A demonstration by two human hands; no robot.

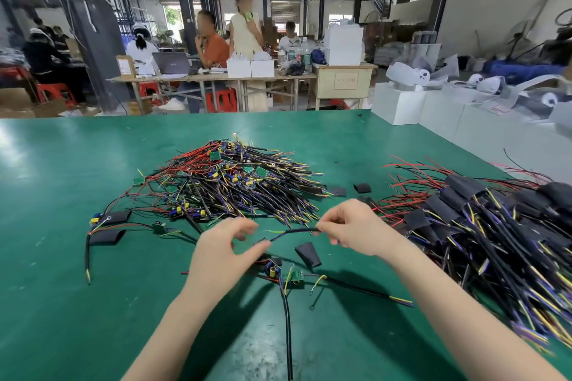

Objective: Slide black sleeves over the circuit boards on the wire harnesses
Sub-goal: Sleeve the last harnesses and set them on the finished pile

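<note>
Spanning both grips: black cable [297, 231]

Thin black-jacketed wire harness [294, 232] spans level between both hands' fingertips. Flattened black sleeve [308, 254] lies on table just below the fingers, empty.

A green counter [77, 195] stood in a dim workshop with black steel pillars [182, 0], wooden tables [216, 79], red stools [221, 99] and white boxes [399, 102].

hidden: board end of held cable [294, 232] behind left-hand fingers | cut off: sleeved harness pile [483, 244] at right edge
</note>
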